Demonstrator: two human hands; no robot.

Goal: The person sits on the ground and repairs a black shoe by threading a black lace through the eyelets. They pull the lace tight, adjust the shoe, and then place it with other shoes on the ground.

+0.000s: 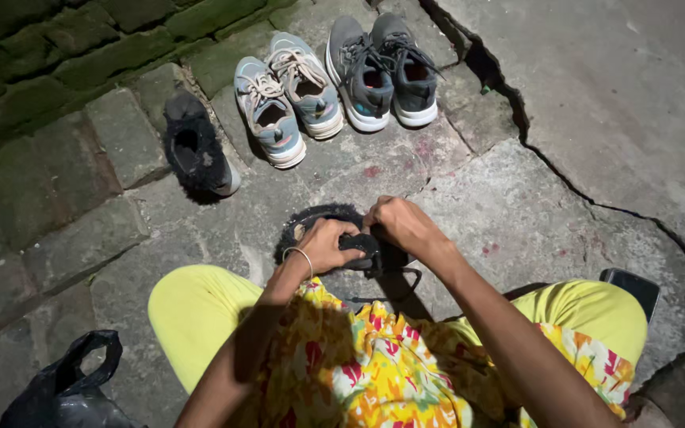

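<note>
Crouching over the cracked stone floor, the person works a black furry shoe held between both hands, just beyond the knees. The left hand, a thin bangle on its wrist, is closed around the shoe's near edge, fingers curled over the dark fabric. The right hand grips the same shoe from the right side, knuckles up, thumb tucked out of sight. A black lace or strap trails down from the shoe toward the lap (it loops loosely on the stone).

Farther off, to the left, the matching black furry shoe lies alone beside the mossy bricks. Beyond it stand a pair of blue-grey trainers with pale laces, and just right of them a pair of dark grey trainers, toes pointing near. A black plastic bag slumps at the near left corner. A dark phone rests by the right knee.
</note>
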